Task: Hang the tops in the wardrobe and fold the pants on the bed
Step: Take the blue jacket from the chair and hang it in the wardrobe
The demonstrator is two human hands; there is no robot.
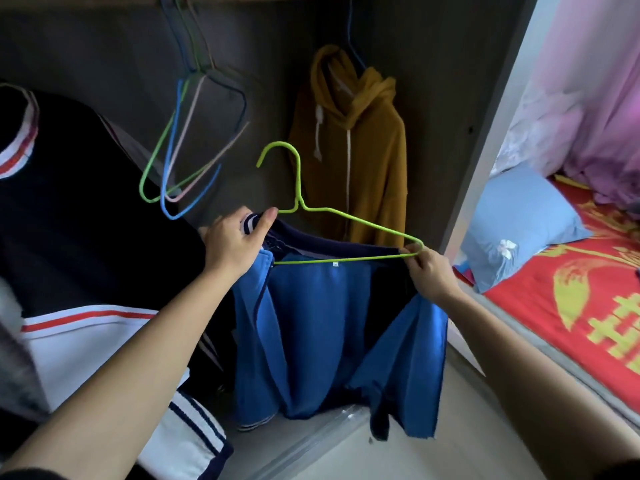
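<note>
A blue top (322,327) with a dark navy collar hangs open in front of the wardrobe, partly threaded onto a green wire hanger (298,188). My left hand (235,240) grips the striped collar at the hanger's left shoulder. My right hand (427,268) pinches the hanger's right tip together with the top's shoulder. The hanger's hook points up and left, free of the rail. A mustard hoodie (349,157) hangs at the back of the wardrobe. The bed (568,306) with a red and gold cover lies to the right.
Several empty wire hangers (183,147) dangle from the rail at upper left. A black, white and red jacket (76,237) hangs at the left. A blue pillow (519,223) lies on the bed, a pink curtain (588,88) above it. The wardrobe's side panel (491,126) separates wardrobe from bed.
</note>
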